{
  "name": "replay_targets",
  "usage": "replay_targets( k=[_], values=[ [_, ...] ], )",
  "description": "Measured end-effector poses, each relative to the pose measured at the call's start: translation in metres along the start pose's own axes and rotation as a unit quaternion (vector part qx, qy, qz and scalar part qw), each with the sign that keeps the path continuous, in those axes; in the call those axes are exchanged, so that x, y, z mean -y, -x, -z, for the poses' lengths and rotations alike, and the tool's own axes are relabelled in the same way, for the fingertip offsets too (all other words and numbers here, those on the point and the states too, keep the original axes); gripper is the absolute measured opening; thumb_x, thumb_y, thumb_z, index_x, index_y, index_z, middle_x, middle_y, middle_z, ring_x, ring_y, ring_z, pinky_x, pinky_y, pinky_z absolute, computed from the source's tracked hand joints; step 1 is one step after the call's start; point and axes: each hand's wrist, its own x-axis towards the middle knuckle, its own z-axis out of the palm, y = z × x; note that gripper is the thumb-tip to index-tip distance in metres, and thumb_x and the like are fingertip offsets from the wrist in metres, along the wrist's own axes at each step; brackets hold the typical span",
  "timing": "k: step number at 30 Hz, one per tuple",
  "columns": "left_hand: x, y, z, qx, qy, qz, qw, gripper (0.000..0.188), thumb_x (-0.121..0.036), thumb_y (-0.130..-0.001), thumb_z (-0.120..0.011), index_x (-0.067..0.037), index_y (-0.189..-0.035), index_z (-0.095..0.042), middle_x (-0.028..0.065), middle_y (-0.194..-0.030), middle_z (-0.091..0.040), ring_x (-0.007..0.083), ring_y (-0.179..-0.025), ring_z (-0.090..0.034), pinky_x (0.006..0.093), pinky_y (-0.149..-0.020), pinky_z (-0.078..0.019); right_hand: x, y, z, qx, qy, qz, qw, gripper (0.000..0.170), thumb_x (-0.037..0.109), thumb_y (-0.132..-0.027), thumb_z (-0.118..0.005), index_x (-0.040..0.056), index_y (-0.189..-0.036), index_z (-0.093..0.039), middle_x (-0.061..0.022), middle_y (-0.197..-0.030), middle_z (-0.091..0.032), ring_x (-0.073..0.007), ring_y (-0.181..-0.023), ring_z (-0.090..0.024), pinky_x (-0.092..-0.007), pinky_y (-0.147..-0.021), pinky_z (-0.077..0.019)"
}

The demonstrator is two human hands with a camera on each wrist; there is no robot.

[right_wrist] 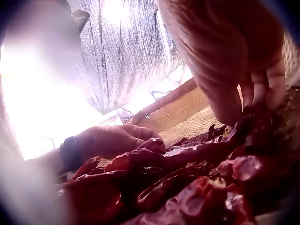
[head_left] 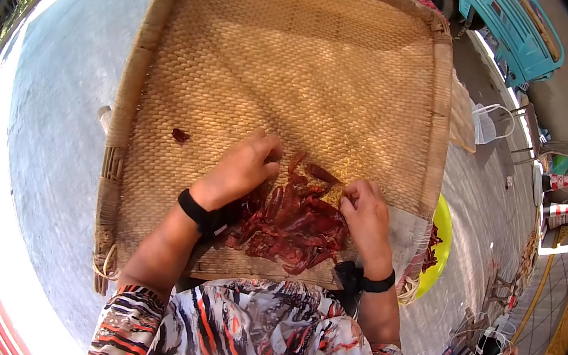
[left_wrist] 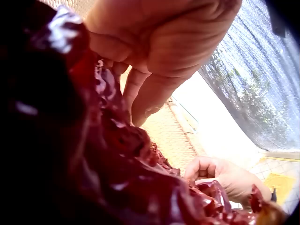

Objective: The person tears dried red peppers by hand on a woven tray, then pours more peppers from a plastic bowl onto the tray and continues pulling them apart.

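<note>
A pile of dried red chilies (head_left: pixel 299 225) lies at the near edge of a woven tray (head_left: pixel 283 71). My left hand (head_left: pixel 242 169) is at the pile's upper left, fingers bent downward; in the left wrist view, chilies partly cover the fingertips of this hand (left_wrist: pixel 164 51). On the pile's right side, my right hand (head_left: pixel 367 220) has thumb and fingers bent close together beside yellow seeds (head_left: pixel 333 196). In the right wrist view, the fingertips of that hand (right_wrist: pixel 234 61) reach down at the chilies (right_wrist: pixel 187 187). Whether either hand pinches a chili is hidden.
One chili piece (head_left: pixel 180 136) lies apart on the left of the tray. A yellow-green basin (head_left: pixel 437 260) with chilies stands at the tray's lower right, partly under its rim. Striped cones (head_left: pixel 565 182) and a teal cart (head_left: pixel 514 35) are farther right.
</note>
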Motion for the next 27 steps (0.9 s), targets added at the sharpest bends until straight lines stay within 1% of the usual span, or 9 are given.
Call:
replay_targets(
  k=[1, 4, 10, 13, 16, 19, 22, 26, 27],
  values=[
    [0.002, 0.000, 0.002, 0.008, 0.003, 0.016, 1.000, 0.022, 0.000, -0.082, -0.068, -0.003, -0.103, -0.060, 0.0124, -0.097, -0.058, 0.0282, -0.095, -0.059, 0.0380, -0.084, -0.0482, 0.000, -0.002, 0.000, 0.001, -0.012, 0.007, 1.000, 0.017, 0.011, -0.086, -0.066, 0.0031, -0.099, -0.058, -0.0144, -0.099, -0.058, -0.0360, -0.091, -0.061, -0.0433, -0.076, -0.0489],
    [-0.004, -0.002, 0.007, 0.030, -0.022, 0.016, 0.999, 0.022, 0.000, -0.081, -0.068, -0.004, -0.101, -0.059, 0.0121, -0.095, -0.055, 0.0291, -0.092, -0.058, 0.0386, -0.082, -0.0481, 0.017, -0.011, 0.007, 0.012, -0.053, 0.006, 0.999, 0.017, 0.008, -0.086, -0.065, 0.0032, -0.100, -0.057, -0.0150, -0.099, -0.058, -0.0359, -0.090, -0.061, -0.0431, -0.075, -0.0490],
    [-0.006, -0.004, 0.005, 0.018, -0.080, -0.002, 0.997, 0.024, -0.004, -0.080, -0.072, -0.006, -0.099, -0.058, 0.0116, -0.093, -0.053, 0.0307, -0.091, -0.058, 0.0396, -0.079, -0.0481, 0.030, -0.032, -0.014, -0.003, -0.042, 0.134, 0.990, 0.017, 0.004, -0.085, -0.064, 0.0031, -0.100, -0.057, -0.0159, -0.101, -0.057, -0.0351, -0.087, -0.060, -0.0435, -0.075, -0.0492],
    [-0.003, -0.004, 0.003, 0.007, -0.089, -0.011, 0.996, 0.022, -0.010, -0.081, -0.072, -0.007, -0.098, -0.058, 0.0109, -0.092, -0.054, 0.0303, -0.091, -0.058, 0.0396, -0.079, -0.0481, 0.032, -0.035, -0.021, 0.037, -0.018, 0.130, 0.991, 0.020, 0.004, -0.086, -0.066, 0.0021, -0.104, -0.059, -0.0150, -0.102, -0.057, -0.0324, -0.089, -0.060, -0.0394, -0.078, -0.0487],
    [-0.004, -0.005, 0.004, 0.010, -0.093, -0.003, 0.996, 0.024, -0.017, -0.081, -0.074, -0.007, -0.097, -0.059, 0.0126, -0.094, -0.056, 0.0331, -0.092, -0.059, 0.0431, -0.079, -0.0490, 0.037, -0.034, -0.019, 0.029, -0.047, 0.132, 0.990, 0.017, 0.002, -0.085, -0.066, 0.0019, -0.100, -0.059, -0.0130, -0.099, -0.056, -0.0298, -0.086, -0.059, -0.0374, -0.077, -0.0488],
    [-0.008, -0.005, -0.001, -0.012, -0.101, 0.010, 0.995, 0.028, -0.025, -0.082, -0.075, -0.008, -0.097, -0.059, 0.0129, -0.094, -0.056, 0.0338, -0.092, -0.059, 0.0443, -0.078, -0.0493, 0.046, -0.024, -0.004, 0.021, -0.130, 0.108, 0.985, 0.014, 0.001, -0.083, -0.063, 0.0040, -0.096, -0.060, -0.0135, -0.097, -0.056, -0.0322, -0.088, -0.060, -0.0401, -0.076, -0.0498],
    [-0.015, -0.005, -0.007, -0.033, -0.175, 0.014, 0.984, 0.029, -0.028, -0.085, -0.075, -0.008, -0.095, -0.058, 0.0128, -0.090, -0.054, 0.0336, -0.087, -0.058, 0.0440, -0.076, -0.0488, 0.042, -0.007, 0.010, -0.065, -0.116, 0.105, 0.985, 0.013, -0.001, -0.082, -0.064, 0.0035, -0.094, -0.061, -0.0123, -0.098, -0.059, -0.0284, -0.089, -0.062, -0.0357, -0.075, -0.0503],
    [-0.015, -0.003, -0.010, -0.036, -0.170, 0.013, 0.985, 0.026, -0.026, -0.085, -0.075, -0.009, -0.095, -0.057, 0.0118, -0.094, -0.054, 0.0333, -0.090, -0.058, 0.0441, -0.078, -0.0486, 0.014, 0.022, 0.054, -0.214, -0.071, 0.014, 0.974, 0.016, -0.004, -0.082, -0.064, 0.0031, -0.096, -0.062, -0.0093, -0.099, -0.061, -0.0214, -0.087, -0.062, -0.0309, -0.073, -0.0506],
    [-0.015, -0.004, -0.010, -0.031, -0.169, 0.022, 0.985, 0.025, -0.024, -0.085, -0.074, -0.009, -0.095, -0.057, 0.0115, -0.095, -0.054, 0.0332, -0.090, -0.058, 0.0443, -0.078, -0.0485, -0.004, 0.029, 0.064, -0.252, -0.092, -0.007, 0.963, 0.018, -0.005, -0.081, -0.064, 0.0028, -0.098, -0.062, -0.0096, -0.102, -0.061, -0.0209, -0.086, -0.062, -0.0302, -0.073, -0.0509]
  ],
)
